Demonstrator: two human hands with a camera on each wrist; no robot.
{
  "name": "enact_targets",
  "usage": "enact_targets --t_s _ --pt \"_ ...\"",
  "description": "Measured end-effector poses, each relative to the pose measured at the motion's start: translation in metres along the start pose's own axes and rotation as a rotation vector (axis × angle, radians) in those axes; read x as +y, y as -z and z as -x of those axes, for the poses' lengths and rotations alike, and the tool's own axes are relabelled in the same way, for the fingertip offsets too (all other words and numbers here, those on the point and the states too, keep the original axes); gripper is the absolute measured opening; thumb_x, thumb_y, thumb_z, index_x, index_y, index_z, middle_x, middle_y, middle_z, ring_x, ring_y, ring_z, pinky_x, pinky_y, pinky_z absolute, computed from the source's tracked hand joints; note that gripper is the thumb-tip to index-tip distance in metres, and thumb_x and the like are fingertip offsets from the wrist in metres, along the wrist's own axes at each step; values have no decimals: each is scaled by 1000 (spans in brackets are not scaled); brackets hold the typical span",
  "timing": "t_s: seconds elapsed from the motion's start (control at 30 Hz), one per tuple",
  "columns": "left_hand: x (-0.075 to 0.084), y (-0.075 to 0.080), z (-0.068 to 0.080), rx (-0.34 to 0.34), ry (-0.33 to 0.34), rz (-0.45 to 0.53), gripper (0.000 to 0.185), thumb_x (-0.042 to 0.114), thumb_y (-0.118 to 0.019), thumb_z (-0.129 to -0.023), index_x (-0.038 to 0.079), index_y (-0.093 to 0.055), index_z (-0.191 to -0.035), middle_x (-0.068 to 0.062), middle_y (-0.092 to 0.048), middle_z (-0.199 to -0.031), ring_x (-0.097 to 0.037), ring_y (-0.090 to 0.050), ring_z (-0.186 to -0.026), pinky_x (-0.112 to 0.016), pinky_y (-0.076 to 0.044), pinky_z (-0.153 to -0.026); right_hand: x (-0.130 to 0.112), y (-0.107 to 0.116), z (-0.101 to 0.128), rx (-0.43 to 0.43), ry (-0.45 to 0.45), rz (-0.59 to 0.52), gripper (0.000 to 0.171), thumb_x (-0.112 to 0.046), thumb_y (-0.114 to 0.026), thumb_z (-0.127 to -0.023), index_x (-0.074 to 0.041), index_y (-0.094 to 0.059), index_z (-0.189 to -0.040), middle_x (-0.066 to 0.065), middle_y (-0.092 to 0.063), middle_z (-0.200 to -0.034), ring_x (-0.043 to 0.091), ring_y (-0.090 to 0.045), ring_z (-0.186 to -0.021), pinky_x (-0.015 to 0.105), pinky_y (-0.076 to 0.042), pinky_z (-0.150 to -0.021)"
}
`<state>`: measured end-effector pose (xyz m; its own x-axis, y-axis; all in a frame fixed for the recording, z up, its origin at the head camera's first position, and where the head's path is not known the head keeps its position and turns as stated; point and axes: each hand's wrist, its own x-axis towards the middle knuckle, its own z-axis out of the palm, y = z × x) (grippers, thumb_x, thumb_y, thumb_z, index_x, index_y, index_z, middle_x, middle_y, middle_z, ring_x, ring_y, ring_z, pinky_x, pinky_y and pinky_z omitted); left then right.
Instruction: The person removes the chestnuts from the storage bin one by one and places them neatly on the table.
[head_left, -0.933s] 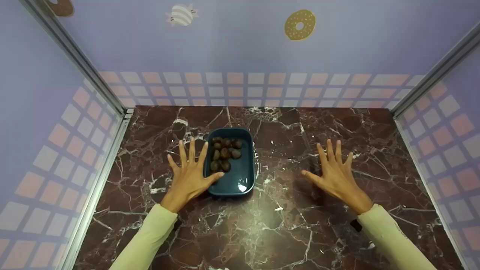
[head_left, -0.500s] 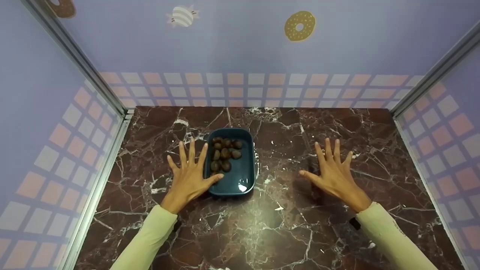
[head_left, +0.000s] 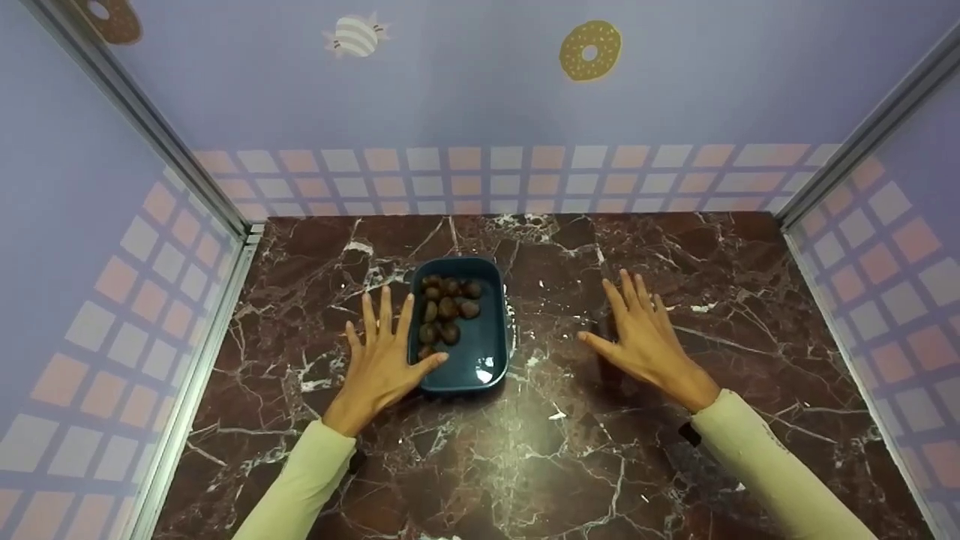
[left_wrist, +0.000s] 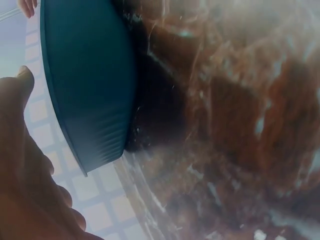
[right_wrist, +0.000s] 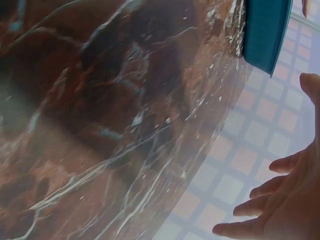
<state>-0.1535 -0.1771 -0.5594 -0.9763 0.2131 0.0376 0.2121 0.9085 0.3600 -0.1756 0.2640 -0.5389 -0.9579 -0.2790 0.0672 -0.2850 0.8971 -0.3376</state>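
Head view: we see teal dish (head_left: 480, 360) on dark marble table (head_left: 570, 450), left of centre, dark brown nuts (head_left: 446, 307) heaped in its far half. Our left hand (head_left: 382, 360) flat beside dish, fingers spread, thumb on near rim — gripping nothing. Our right hand (head_left: 645, 341) flat, fingers straight, holding nothing — well apart from dish on its right.

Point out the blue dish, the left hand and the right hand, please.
blue dish (head_left: 491, 352), head view, bare inner floor near its front rim.
left hand (head_left: 379, 367), head view, back of the hand.
right hand (head_left: 649, 349), head view, back of the hand.
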Motion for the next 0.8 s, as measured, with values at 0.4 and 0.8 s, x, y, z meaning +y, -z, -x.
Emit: enact_targets --t_s 0.4,0.8 --pt "1 -20 13 79 -70 196 114 68 -71 -100 7 -13 -178 -18 -2 -184 -49 -7 -168 -73 -16 -130 -34 -19 -16 122 184 -151 92 -54 -74 -101 -2 -39 -168 28 -39 -171 51 -46 -151 70 -37 -122" --pt "5 -30 21 94 -64 463 126 58 -87 -92 9 -10 -178 -14 -6 -185 -44 -19 -167 -73 -31 -125 -64 -41 -25 184 323 -226 77 -38 -84 -99 -2 -54 -159 22 -55 -158 40 -55 -144 58 -50 -116"
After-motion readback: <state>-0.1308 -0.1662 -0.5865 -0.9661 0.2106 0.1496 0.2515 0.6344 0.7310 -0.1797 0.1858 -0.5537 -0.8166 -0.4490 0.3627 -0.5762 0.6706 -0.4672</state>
